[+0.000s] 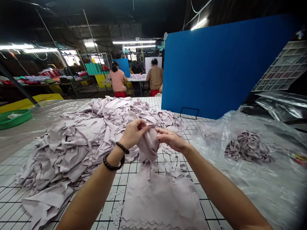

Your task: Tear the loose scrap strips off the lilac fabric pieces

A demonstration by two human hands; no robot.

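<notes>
My left hand [134,133] pinches the top of a pale lilac fabric garment [149,146], thumb against bent fingers. On the garment's right edge, my right hand [171,140] has its fingers drawn together, partly behind the cloth. The garment hangs bunched above the table, its lower end near a flat stack of similar garments [163,201] with wavy hems and thin straps. Beyond and left of my hands, a big heap of the same lilac garments [79,140] covers much of the grid-lined table [112,207]. Dark braided bracelets [112,163] circle my left wrist.
A clear plastic bag [216,163] with bundled lilac strips [249,147] lies at right. Behind it stands a blue panel [216,70] on a black wire foot [189,112]. Small fabric scraps [117,210] dot the table. A green basin [15,118] is far left; people [117,78] sit beyond.
</notes>
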